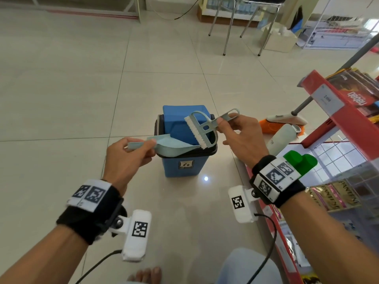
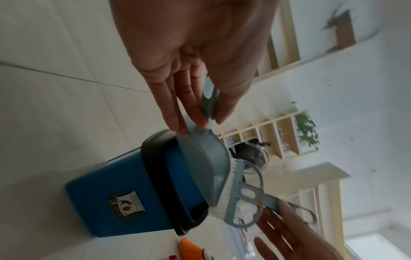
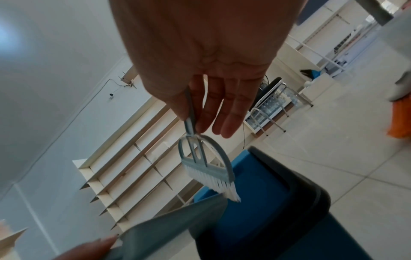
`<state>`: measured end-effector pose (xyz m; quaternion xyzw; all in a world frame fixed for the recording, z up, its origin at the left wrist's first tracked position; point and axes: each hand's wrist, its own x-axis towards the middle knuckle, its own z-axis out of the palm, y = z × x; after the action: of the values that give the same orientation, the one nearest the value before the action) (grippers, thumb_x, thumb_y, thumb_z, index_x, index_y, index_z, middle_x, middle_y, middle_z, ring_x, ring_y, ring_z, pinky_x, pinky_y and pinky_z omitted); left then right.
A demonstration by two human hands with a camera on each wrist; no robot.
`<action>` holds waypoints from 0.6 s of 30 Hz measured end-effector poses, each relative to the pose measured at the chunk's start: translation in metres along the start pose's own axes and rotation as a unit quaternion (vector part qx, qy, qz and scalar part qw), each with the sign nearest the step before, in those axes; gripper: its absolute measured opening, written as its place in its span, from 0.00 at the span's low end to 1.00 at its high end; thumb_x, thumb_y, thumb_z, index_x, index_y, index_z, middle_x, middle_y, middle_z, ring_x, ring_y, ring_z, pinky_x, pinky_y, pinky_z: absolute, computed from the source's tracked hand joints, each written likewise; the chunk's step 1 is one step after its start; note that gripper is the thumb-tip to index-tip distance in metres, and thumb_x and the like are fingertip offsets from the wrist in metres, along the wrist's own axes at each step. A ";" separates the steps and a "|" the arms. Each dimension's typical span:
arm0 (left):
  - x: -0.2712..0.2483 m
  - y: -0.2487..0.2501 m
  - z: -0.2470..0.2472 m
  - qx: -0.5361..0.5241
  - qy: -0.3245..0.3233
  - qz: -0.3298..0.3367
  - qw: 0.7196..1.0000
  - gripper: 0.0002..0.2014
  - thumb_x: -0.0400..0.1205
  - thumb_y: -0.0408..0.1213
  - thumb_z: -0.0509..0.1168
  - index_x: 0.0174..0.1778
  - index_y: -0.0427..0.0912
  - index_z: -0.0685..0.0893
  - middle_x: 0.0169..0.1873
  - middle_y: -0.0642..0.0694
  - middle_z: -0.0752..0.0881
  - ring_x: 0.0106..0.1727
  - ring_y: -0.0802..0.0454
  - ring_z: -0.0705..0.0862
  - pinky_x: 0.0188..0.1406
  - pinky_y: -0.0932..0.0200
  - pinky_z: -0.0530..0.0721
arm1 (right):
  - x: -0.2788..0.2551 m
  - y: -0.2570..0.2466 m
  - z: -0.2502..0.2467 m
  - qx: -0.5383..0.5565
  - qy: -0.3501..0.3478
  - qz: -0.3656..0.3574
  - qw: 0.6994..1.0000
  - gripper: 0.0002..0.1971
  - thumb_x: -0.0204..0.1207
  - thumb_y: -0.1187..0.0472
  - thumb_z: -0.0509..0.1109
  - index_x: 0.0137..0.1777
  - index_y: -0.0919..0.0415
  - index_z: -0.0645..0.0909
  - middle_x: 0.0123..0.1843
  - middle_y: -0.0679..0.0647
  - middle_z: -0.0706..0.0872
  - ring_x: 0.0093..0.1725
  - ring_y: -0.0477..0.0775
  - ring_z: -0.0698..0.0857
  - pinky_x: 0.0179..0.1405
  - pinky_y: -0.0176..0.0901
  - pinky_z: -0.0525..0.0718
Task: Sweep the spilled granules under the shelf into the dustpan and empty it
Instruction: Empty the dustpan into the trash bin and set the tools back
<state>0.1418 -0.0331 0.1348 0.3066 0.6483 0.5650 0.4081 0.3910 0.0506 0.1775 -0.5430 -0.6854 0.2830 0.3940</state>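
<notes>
A small blue bin (image 1: 182, 165) with a black rim and a tilted blue swing lid stands on the tiled floor. My left hand (image 1: 131, 154) pinches the handle of a pale blue dustpan (image 1: 172, 147) (image 2: 204, 168), which is tipped with its mouth over the bin's opening. My right hand (image 1: 238, 132) pinches the handle of a small pale brush (image 1: 202, 130) (image 3: 209, 168) between thumb and forefinger, the other fingers straight. Its white bristles touch the dustpan's mouth above the bin (image 3: 278, 211). No granules show in any view.
A red shop shelf (image 1: 336, 119) with packets stands close on the right. An orange broom head (image 1: 276, 126) and a pale bottle (image 1: 281, 140) lie on the floor by it. A metal-legged chair (image 1: 242, 23) stands farther back. My bare foot (image 1: 147, 275) is at the bottom edge.
</notes>
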 end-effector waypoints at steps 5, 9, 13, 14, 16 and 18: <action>-0.007 -0.016 -0.034 -0.070 -0.016 -0.045 0.996 0.17 0.78 0.42 0.74 0.57 0.34 0.87 0.48 0.38 0.92 0.55 0.42 0.91 0.59 0.48 0.87 | -0.011 -0.016 0.019 0.023 -0.072 -0.035 0.997 0.11 0.84 0.53 0.66 0.52 0.59 0.85 0.44 0.49 0.89 0.46 0.48 0.88 0.47 0.58 0.90; -0.005 -0.028 -0.061 -0.092 -0.032 -0.048 0.994 0.12 0.80 0.41 0.71 0.51 0.35 0.87 0.36 0.46 0.92 0.46 0.49 0.92 0.51 0.54 0.90 | -0.020 -0.033 0.043 -0.023 -0.204 -0.083 0.975 0.11 0.86 0.54 0.61 0.47 0.59 0.79 0.45 0.55 0.85 0.47 0.53 0.84 0.48 0.53 0.85; 0.004 -0.042 -0.085 -0.041 -0.042 -0.060 0.996 0.14 0.79 0.46 0.71 0.46 0.37 0.91 0.37 0.42 0.89 0.40 0.48 0.87 0.41 0.58 0.87 | -0.031 -0.042 0.086 -0.100 -0.331 -0.103 0.933 0.14 0.86 0.54 0.60 0.48 0.67 0.75 0.46 0.62 0.81 0.44 0.60 0.80 0.48 0.56 0.80; 0.008 -0.047 -0.090 -0.021 -0.043 -0.067 0.997 0.15 0.79 0.47 0.72 0.46 0.36 0.91 0.38 0.40 0.87 0.40 0.47 0.84 0.42 0.56 0.84 | -0.033 -0.043 0.098 -0.118 -0.351 -0.109 0.923 0.14 0.86 0.54 0.60 0.50 0.67 0.76 0.47 0.61 0.81 0.45 0.59 0.79 0.49 0.55 0.80; 0.014 -0.058 -0.096 0.014 -0.048 -0.083 0.995 0.17 0.79 0.49 0.72 0.47 0.36 0.92 0.39 0.40 0.86 0.40 0.47 0.82 0.42 0.54 0.81 | -0.038 -0.041 0.124 -0.129 -0.379 -0.111 0.910 0.14 0.86 0.54 0.60 0.51 0.67 0.76 0.49 0.60 0.81 0.46 0.58 0.79 0.51 0.54 0.80; 0.020 -0.069 -0.098 0.036 -0.052 -0.098 0.993 0.15 0.79 0.49 0.72 0.46 0.38 0.93 0.39 0.42 0.89 0.38 0.52 0.85 0.40 0.57 0.83 | -0.040 -0.035 0.150 -0.129 -0.400 -0.098 0.902 0.13 0.86 0.55 0.61 0.52 0.66 0.77 0.51 0.60 0.82 0.49 0.59 0.80 0.53 0.56 0.81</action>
<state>0.0505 -0.0750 0.0660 0.2847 0.6733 0.4817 0.4833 0.2500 0.0088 0.1170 -0.3601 -0.8659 0.3452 0.0387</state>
